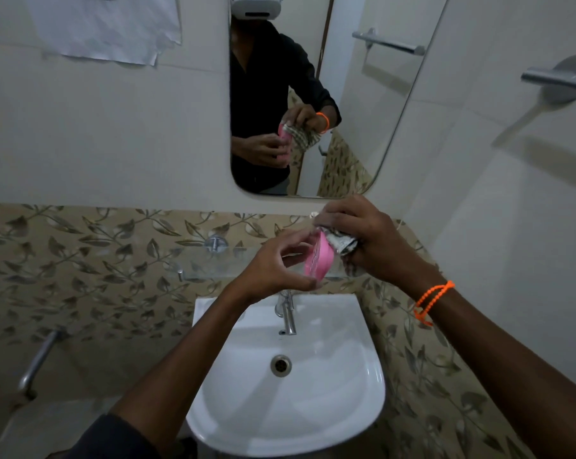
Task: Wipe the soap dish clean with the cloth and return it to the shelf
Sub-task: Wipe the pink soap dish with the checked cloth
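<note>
A pink soap dish (319, 258) is held on edge above the basin, in front of the glass shelf (207, 265). My left hand (273, 266) grips it from the left with fingers around its rim. My right hand (369, 240), with an orange bracelet on the wrist, presses a bunched patterned cloth (341, 243) against the dish's right side. Part of the cloth is hidden under my right palm. The mirror above repeats both hands, the dish and the cloth.
A white washbasin (346, 409) with a chrome tap (288, 314) lies below my hands. The mirror (362, 111) hangs on the wall. A towel bar (558, 79) juts out at the right, and a chrome pipe (36, 362) at the lower left.
</note>
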